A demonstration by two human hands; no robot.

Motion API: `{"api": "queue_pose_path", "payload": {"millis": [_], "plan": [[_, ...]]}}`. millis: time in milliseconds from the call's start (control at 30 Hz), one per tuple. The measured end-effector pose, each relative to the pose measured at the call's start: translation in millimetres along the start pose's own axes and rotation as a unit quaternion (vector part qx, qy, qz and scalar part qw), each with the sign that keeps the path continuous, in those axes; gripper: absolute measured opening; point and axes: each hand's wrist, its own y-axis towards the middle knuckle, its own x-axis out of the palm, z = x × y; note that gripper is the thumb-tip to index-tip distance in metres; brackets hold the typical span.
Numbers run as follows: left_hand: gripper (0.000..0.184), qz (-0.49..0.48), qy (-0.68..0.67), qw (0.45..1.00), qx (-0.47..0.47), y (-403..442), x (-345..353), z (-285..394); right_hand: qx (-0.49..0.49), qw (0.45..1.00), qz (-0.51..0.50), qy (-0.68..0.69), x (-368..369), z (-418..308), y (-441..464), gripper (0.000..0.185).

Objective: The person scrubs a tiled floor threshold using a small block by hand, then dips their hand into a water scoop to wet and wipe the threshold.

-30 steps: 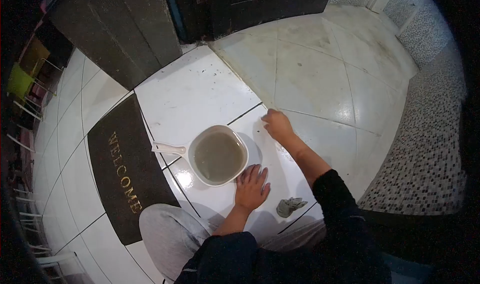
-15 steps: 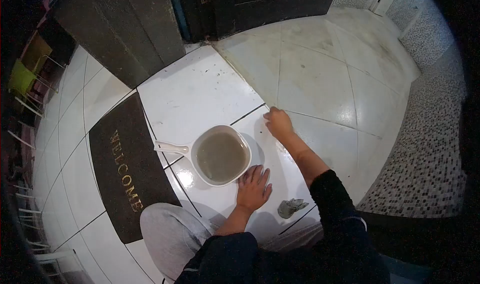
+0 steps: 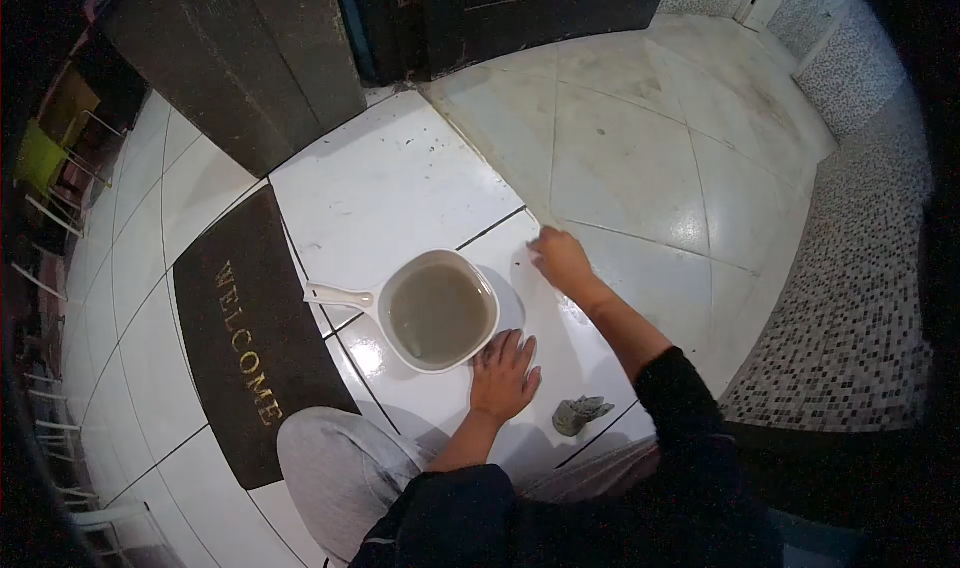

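Observation:
A white dipper (image 3: 441,311) with cloudy greyish water stands on the white tiles, its handle pointing left. My left hand (image 3: 503,376) lies flat on the tile with its fingers spread, right beside the dipper's lower right rim. Farther right, my right hand (image 3: 559,259) is at the edge of the white tile with its fingers curled together; what they hold, if anything, is hidden. A crumpled grey cloth (image 3: 580,415) lies on the tile to the right of my left hand.
A dark mat (image 3: 240,338) with gold "WELCOME" lettering lies left of the dipper. A dark wooden door (image 3: 235,68) stands at the upper left, another (image 3: 540,8) at the top. Mosaic tiles cover the wall (image 3: 850,288) at right. Small dark specks dot the white tile.
My right hand has shifted slightly down and right along the tile edge. My left hand, the dipper and the cloth have stayed in place.

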Motion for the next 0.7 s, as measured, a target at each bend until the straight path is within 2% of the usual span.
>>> {"api": "queue_pose_path", "payload": {"millis": [33, 133, 233, 400, 500, 600, 700], "plan": [[0.045, 0.001, -0.003, 1.0, -0.002, 0, 1, 1, -0.022, 1.0, -0.019, 0.001, -6, 1, -19, 0.019], [0.046, 0.008, 0.001, 1.0, -0.004, -2, 1, 0, -0.01, 0.996, -0.081, 0.022, -22, 2, -64, 0.023], [0.046, 0.0, -0.005, 1.0, -0.002, 1, 0, 0, -0.006, 0.995, -0.101, -0.019, -18, 1, -65, 0.026], [0.046, 0.0, 0.006, 1.0, -0.004, -1, 0, 0, -0.009, 0.998, -0.062, -0.007, -13, -11, -28, 0.026], [0.046, -0.005, 0.004, 1.0, -0.008, 0, 0, 0, -0.016, 0.999, -0.042, -0.012, -15, -10, -41, 0.026], [0.045, 0.017, 0.002, 1.0, -0.004, -1, 2, 0, -0.015, 0.995, -0.095, -0.021, -24, -6, -79, 0.027], [0.045, 0.0, 0.006, 1.0, -0.009, 0, 0, 1, -0.074, 0.993, -0.08, 0.035, -32, -1, -92, 0.025]]}}
